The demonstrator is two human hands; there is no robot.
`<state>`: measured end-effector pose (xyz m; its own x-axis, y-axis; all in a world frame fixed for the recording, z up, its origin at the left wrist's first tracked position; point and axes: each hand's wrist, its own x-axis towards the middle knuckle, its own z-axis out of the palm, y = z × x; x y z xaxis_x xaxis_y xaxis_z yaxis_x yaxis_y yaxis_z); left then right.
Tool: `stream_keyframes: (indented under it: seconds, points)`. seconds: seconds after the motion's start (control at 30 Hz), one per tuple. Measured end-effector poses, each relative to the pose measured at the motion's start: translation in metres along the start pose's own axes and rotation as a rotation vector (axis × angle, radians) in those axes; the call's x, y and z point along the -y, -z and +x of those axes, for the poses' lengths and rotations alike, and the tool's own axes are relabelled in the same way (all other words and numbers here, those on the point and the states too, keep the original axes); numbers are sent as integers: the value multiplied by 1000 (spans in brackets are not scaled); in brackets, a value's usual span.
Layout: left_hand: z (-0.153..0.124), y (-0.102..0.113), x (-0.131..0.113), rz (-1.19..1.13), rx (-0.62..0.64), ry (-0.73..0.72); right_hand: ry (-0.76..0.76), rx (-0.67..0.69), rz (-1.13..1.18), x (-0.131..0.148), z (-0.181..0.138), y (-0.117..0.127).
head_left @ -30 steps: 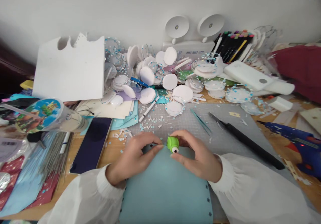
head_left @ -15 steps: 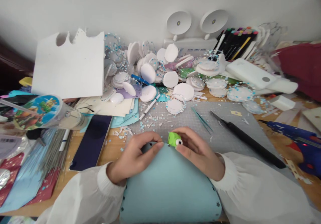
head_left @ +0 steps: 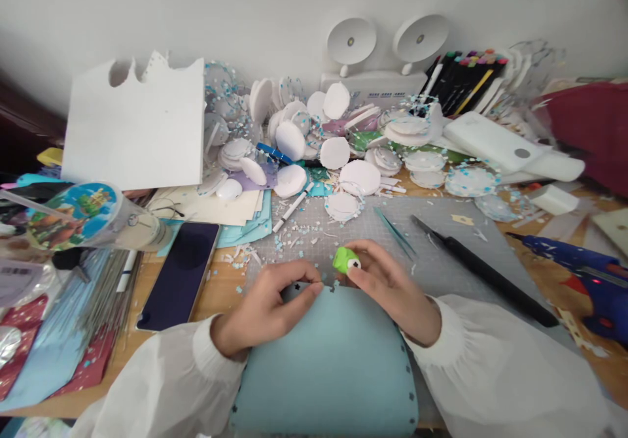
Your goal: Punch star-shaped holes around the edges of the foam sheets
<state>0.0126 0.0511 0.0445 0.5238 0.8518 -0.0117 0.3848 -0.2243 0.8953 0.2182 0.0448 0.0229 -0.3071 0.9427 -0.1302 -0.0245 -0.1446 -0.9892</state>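
A light blue sheet of paper [head_left: 324,359] lies in front of me, with small star-shaped holes along its edges. My left hand [head_left: 275,304] pinches its far edge between thumb and fingers. Just beyond that edge, my right hand [head_left: 392,291] is closed around a small green craft punch [head_left: 346,261]; its white button with a black star faces my thumb. The punch is apart from the paper. A few tiny blue bits sit by the edge below it.
A grey cutting mat [head_left: 324,229] carries paper scraps, teal tweezers [head_left: 395,232] and a black-handled knife [head_left: 483,271]. A blue glue gun [head_left: 579,274] lies right. Left are a phone [head_left: 179,274] and a drink cup [head_left: 122,219]. White foam discs [head_left: 360,176] pile up behind.
My right hand has lifted the green punch off the paper's far edge, upward and slightly right. The paper has shifted a little left, with the left hand still pinching it.
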Motion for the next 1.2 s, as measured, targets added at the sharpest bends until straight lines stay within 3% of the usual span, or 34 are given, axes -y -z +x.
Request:
stream_keyframes:
  seconds: [0.27,0.67,0.9,1.2]
  points:
    - [1,-2,0,10,-1,35,29,78,65,2,-2,9]
    - [0,-12,5,-91,87,9,44,193,-116,5,-1,0]
    - [-1,-12,5,-72,89,17,98,143,-196,7,0,1]
    - [0,-10,3,-55,100,19,153,-107,-280,0,4,6]
